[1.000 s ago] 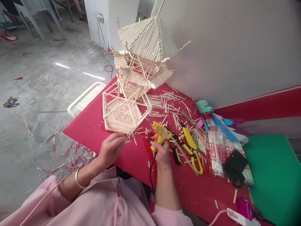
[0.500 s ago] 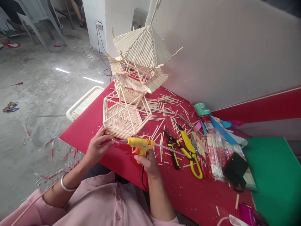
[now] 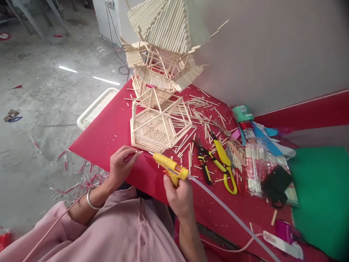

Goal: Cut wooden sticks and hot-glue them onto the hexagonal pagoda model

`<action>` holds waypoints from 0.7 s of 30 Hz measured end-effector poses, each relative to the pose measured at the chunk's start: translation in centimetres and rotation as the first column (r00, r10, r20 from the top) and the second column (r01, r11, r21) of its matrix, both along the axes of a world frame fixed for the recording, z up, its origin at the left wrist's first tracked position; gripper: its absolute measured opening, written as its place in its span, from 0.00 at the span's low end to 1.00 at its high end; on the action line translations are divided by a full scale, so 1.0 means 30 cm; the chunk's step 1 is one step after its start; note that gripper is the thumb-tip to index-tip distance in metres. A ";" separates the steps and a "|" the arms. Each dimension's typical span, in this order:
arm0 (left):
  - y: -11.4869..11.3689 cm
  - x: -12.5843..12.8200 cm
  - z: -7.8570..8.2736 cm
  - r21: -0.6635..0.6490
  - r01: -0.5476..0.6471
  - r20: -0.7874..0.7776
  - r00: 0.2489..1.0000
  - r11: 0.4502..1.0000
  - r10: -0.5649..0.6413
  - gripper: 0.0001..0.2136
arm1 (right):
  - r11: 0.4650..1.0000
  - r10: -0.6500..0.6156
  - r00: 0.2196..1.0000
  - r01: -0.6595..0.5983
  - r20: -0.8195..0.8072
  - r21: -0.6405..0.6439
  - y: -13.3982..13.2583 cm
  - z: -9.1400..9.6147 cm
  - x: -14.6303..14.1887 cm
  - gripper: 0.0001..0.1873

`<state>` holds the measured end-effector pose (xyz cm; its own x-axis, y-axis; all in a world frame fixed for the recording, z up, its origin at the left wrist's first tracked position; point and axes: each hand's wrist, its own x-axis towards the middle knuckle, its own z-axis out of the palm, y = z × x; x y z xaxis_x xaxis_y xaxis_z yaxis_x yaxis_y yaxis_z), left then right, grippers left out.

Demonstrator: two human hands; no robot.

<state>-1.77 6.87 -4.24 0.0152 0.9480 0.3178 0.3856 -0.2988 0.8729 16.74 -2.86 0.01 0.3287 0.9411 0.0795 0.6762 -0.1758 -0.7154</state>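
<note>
My right hand (image 3: 177, 194) grips a yellow hot glue gun (image 3: 169, 168), whose nozzle points up-left toward my left hand. A clear glue stick (image 3: 231, 214) trails from the gun's back to the lower right. My left hand (image 3: 121, 165) pinches a short thin wooden stick (image 3: 135, 152) at its fingertips, just in front of the nozzle. Right behind both hands lies a hexagonal frame of wooden sticks (image 3: 159, 125) on the red table (image 3: 114, 131). A tall stick tower with sloped roofs (image 3: 163, 47) stands behind the frame.
Loose sticks (image 3: 199, 112) litter the table. Yellow-handled pliers (image 3: 203, 165) and cutters (image 3: 225, 167) lie right of the gun, beside a bag of sticks (image 3: 252, 165), a black pouch (image 3: 276, 185) and a green sheet (image 3: 319, 196). A white tray (image 3: 95, 109) juts out at the table's left edge.
My right hand lifted the glue gun, swung it left and brought its nozzle to my left hand's fingertips. My left hand drew back from the frame's edge, pinching a stick.
</note>
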 end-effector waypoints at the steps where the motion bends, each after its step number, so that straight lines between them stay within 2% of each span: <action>1: 0.005 -0.002 0.002 -0.012 -0.009 -0.020 1.000 1.000 0.009 0.05 | 1.000 0.016 0.999 -0.017 0.052 0.025 0.005 -0.006 -0.011 0.13; 7: 0.024 -0.031 -0.005 0.036 -0.038 -0.061 0.997 0.999 0.040 0.06 | 0.990 -0.039 0.940 -0.010 0.340 0.143 0.072 -0.062 -0.070 0.19; 9: 0.024 -0.037 -0.011 0.055 -0.032 -0.056 0.998 0.998 0.035 0.06 | 0.985 -0.054 0.920 -0.015 0.389 0.172 0.090 -0.076 -0.086 0.17; 14: 0.022 -0.037 -0.020 0.068 -0.076 -0.071 0.994 0.995 0.080 0.04 | 0.974 -0.109 0.903 0.014 0.416 0.226 0.115 -0.079 -0.125 0.08; 21: 0.020 -0.040 -0.019 0.158 -0.067 -0.017 0.997 0.985 0.071 0.05 | 0.937 -0.163 0.901 0.015 0.402 0.348 0.129 -0.075 -0.129 0.03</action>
